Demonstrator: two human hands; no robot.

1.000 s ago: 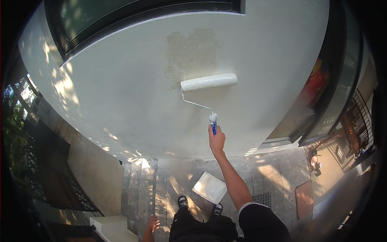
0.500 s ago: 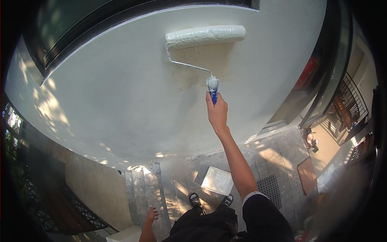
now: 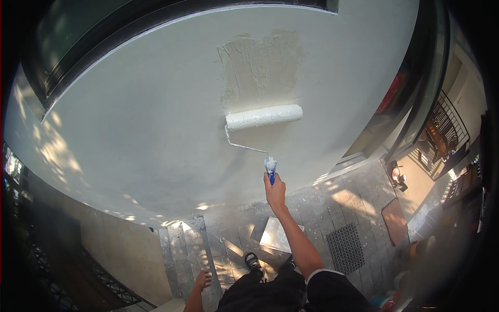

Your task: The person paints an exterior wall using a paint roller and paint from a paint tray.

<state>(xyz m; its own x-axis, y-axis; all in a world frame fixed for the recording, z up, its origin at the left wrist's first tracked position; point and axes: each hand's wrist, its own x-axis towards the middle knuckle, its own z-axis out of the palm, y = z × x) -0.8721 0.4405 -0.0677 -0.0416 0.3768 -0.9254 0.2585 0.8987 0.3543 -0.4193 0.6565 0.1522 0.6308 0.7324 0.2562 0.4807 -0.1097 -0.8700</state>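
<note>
My right hand (image 3: 275, 191) is closed round the blue, paint-smeared handle of a paint roller (image 3: 264, 117). The roller's wide white sleeve lies against the pale wall (image 3: 156, 130), joined to the handle by a bent wire frame. Above the sleeve is a wet, beige-looking patch of paint (image 3: 260, 67) with ridges and drips. My left hand (image 3: 203, 281) hangs low at my left side, its fingers loosely apart and nothing in them. On the paving between my right forearm and my feet sits a white square tray-like thing (image 3: 272, 234), partly hidden by the forearm.
A dark window frame (image 3: 156, 28) borders the wall at upper left. A step (image 3: 182, 249) lies left of my feet. On the right are a dark perforated mat (image 3: 345, 248), a reddish-brown mat (image 3: 394, 222) and a glass door (image 3: 429, 83). Grey paving carries paint specks.
The roller has come down the wall with my right hand, uncovering the wet paint patch above. My right arm has bent nearer my body; my left hand stays low.
</note>
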